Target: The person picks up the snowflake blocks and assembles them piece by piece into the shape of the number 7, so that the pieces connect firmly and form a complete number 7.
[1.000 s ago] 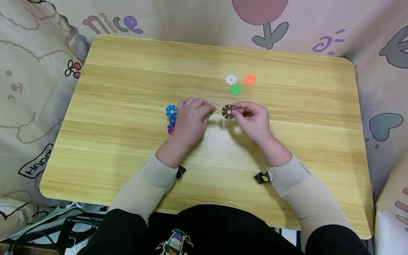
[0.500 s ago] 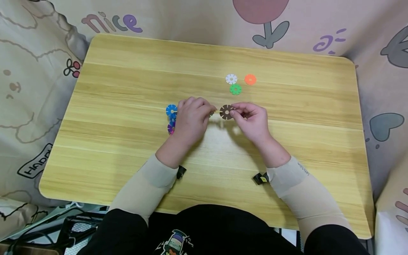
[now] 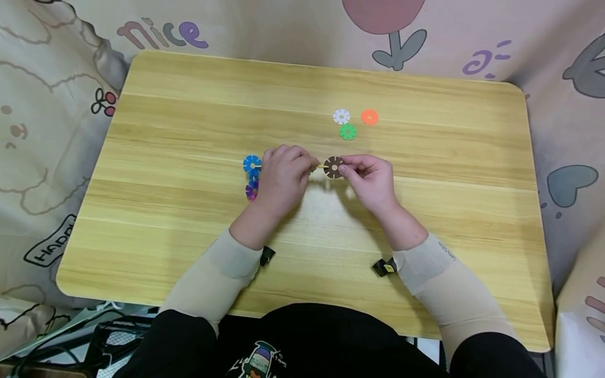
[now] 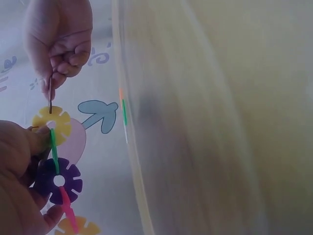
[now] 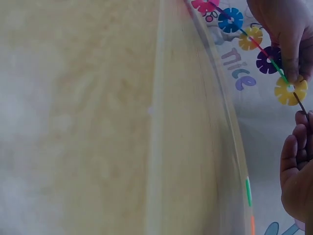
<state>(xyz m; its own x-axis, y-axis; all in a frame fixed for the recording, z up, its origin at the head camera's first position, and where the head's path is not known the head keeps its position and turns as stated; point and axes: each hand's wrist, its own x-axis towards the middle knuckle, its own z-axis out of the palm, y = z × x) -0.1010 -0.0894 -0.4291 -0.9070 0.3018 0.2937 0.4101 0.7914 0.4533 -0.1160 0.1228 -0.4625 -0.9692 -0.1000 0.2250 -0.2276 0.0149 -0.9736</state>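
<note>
Beige-sleeved forearms (image 3: 212,283) slant forward and inward over the counter (image 3: 189,115). The left hand (image 3: 285,176), knuckles up, has its fingers curled on the disc chain (image 5: 225,25) by its yellow end disc (image 4: 62,133); the right hand (image 3: 371,181), thumb against forefinger, pinches the brown disc (image 3: 332,174), whose edge meets that yellow one. Beyond lie a white disc (image 3: 336,117), green disc (image 3: 347,136) and orange disc (image 3: 374,120).

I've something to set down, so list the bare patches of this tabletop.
Tabletop is bare left of the disc chain, right of the orange disc and right hand, and beyond the left hand, up to the white disc. Crowded: around both hands, and just past them, by the green disc.
</note>
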